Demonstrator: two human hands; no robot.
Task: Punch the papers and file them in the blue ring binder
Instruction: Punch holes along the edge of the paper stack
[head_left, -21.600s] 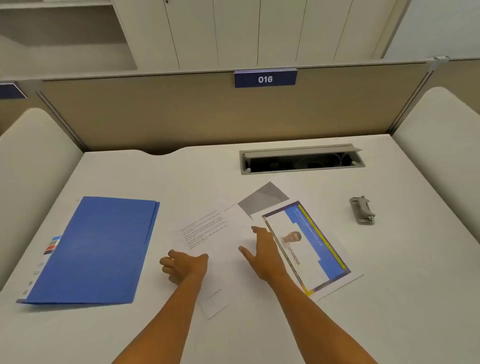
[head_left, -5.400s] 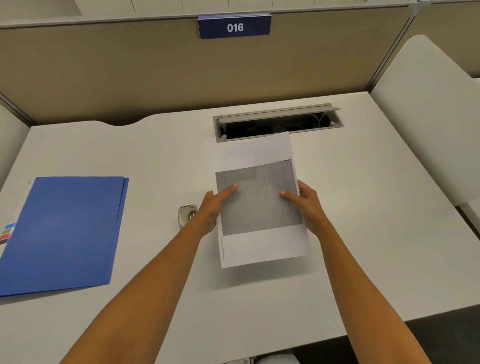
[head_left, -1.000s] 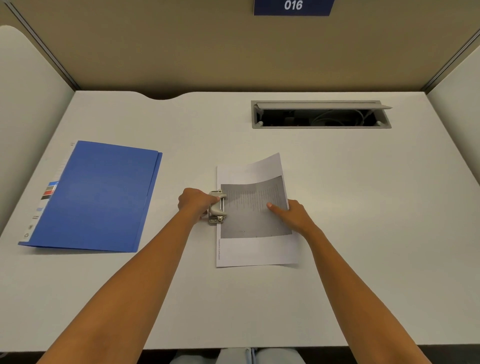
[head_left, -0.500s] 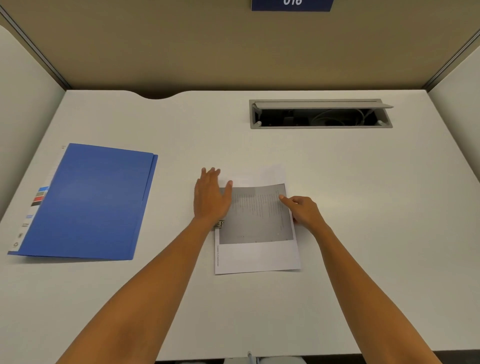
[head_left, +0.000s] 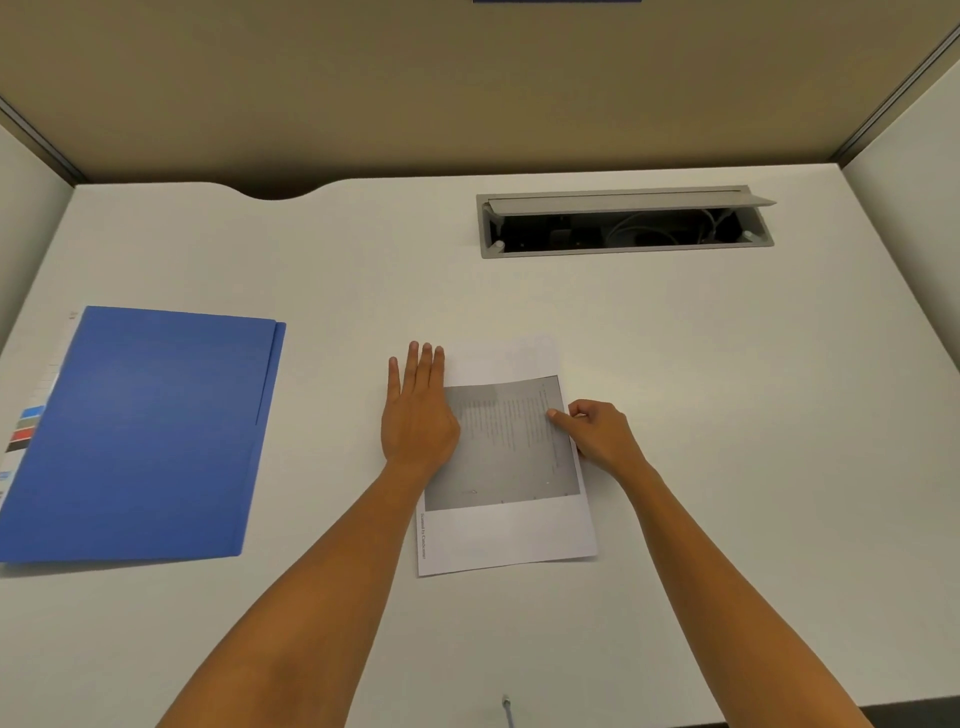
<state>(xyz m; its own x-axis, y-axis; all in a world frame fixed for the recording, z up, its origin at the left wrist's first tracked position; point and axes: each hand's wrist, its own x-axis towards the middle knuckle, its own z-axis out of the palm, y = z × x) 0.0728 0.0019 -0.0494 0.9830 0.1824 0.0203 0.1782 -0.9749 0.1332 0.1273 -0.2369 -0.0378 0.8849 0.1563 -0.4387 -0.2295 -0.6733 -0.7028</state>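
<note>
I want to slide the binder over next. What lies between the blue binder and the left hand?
Only bare white desk lies between the blue binder and the left hand, as the head view shows.

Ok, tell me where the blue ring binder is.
Head view: the closed blue ring binder lies flat on the white desk's left side, apart from the left hand.

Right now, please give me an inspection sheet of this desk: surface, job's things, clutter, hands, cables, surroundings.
Surface: white desk, flat.
Job's things: papers lie at the centre; closed blue ring binder lies apart on the left; the punch is hidden.
Clutter: nothing seen.
Hands: left hand lies flat, fingers straight, over the papers' left edge; right hand is curled, its index finger touching the right side of the papers.
Cables: pale cables inside the open cable hatch.
Surroundings: beige partition behind.
</note>
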